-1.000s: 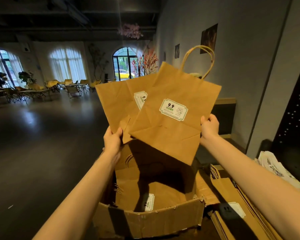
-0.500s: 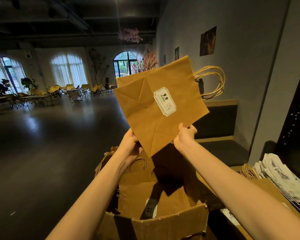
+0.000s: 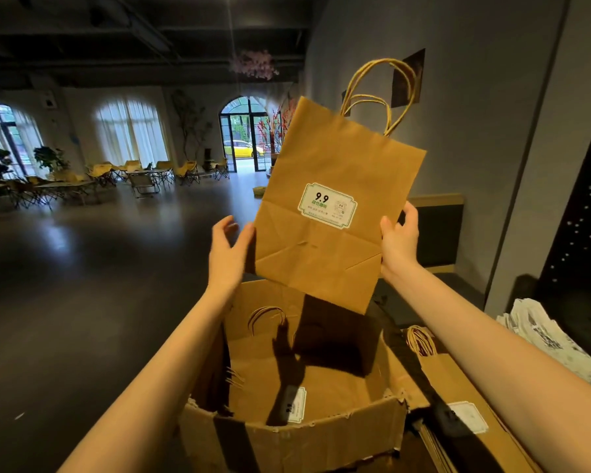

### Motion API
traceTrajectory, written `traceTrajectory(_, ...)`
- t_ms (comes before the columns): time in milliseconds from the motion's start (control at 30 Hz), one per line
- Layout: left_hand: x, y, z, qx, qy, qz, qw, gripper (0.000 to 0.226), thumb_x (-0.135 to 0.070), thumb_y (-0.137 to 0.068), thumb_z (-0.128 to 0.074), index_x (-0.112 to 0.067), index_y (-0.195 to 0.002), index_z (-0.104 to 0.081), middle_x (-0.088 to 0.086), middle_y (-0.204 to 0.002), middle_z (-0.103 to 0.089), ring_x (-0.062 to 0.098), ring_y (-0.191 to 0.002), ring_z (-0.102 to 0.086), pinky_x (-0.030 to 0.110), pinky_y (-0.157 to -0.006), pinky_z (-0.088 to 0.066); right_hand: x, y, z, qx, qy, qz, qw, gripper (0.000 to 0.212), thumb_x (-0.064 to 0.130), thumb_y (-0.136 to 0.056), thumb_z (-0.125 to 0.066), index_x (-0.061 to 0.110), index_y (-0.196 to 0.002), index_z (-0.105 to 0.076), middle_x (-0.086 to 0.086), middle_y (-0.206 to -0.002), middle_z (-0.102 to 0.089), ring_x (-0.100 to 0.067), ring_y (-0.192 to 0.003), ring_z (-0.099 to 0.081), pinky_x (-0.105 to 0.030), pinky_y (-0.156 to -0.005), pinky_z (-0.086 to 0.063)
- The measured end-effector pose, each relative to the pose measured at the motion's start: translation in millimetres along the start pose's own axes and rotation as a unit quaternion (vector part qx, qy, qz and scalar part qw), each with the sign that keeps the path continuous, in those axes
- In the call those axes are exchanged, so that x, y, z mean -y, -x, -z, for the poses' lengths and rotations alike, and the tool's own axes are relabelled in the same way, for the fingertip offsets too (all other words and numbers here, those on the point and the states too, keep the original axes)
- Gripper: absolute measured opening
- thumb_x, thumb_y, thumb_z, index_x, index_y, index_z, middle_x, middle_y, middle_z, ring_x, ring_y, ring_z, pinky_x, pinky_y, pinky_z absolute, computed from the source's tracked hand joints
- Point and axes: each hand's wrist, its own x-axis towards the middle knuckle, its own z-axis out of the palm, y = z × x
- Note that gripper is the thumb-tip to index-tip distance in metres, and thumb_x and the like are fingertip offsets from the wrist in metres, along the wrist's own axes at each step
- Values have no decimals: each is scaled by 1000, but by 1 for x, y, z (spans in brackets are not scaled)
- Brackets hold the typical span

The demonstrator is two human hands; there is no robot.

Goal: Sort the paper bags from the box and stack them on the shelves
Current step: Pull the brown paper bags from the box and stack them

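Kraft paper bag [image 3: 335, 213], flat-folded and brown, hangs upright and slightly tilted above the open cardboard box [image 3: 294, 435], its twisted paper handles [image 3: 379, 93] at the top and a white sticker [image 3: 327, 205] printed "9.9" on its face. Creases from the folded base cross its lower half. Left hand [image 3: 227, 249] is spread open at the bag's left edge, fingers straight, the thumb about touching the paper without gripping. Right hand [image 3: 399, 242] pinches the bag's right edge, thumb in front and fingers behind. Below, the box has torn, ragged rims and dark tape; more brown bags [image 3: 270, 377] lie flat inside it, partly under the held bag's shadow. Right of the box lies a stack of flat brown bags [image 3: 464, 397], then a pile of white printed bags [image 3: 539, 332] against a dark perforated panel [image 3: 584, 213].
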Motion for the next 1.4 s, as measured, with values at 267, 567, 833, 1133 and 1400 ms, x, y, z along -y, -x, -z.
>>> traceTrajectory(267, 0, 6, -3, 137, 23, 63, 988, 45, -18, -88, -62, -11, -125, -39, -5, -94, -59, 5, -82, -60, 13, -64, -51, -2, 1, 1, 73, 56, 104, 990, 36, 9, -99, -43, 20, -134, -40, -4, -129, -55, -13, -115, -55, -31, -95, -50)
traceTrajectory(567, 19, -1, 4, 108, 39, 66, 991, 54, -23, -79, -74, -20, -125, -45, 2, -120, -60, 17, -107, -59, 36, -93, -49, -24, 0, -19, 109, 56, 111, 986, 39, 7, -96, -48, 16, -134, -40, -2, -131, -51, -11, -117, -51, -21, -93, -48)
traceTrajectory(833, 68, 3, 6, 3, 31, 124, 992, 30, -18, -91, -59, -11, -119, -55, 7, -116, -63, 23, -107, -60, 44, -97, -47, -78, -15, -18, 212, 181, 23, 960, 38, 12, -97, -48, 13, -135, -44, -3, -117, -60, -9, -105, -60, -15, -79, -51)
traceTrajectory(1133, 130, 8, 12, -72, 25, 176, 981, 16, -16, -94, -55, -21, -109, -53, -2, -109, -61, 22, -109, -59, 40, -97, -47, -172, -29, -3, 377, 408, -38, 831, 17, 14, -96, -50, 21, -108, -61, 7, -107, -58, -9, -105, -55, -21, -90, -43)
traceTrajectory(1400, 168, -4, 11, -105, -60, 172, 978, 22, -19, -95, -52, -16, -116, -58, -1, -112, -65, 14, -105, -61, 40, -96, -49, -268, -44, -11, 492, 580, -110, 640, 33, 12, -87, -64, 13, -119, -57, -3, -107, -62, -18, -100, -58, -26, -82, -43)
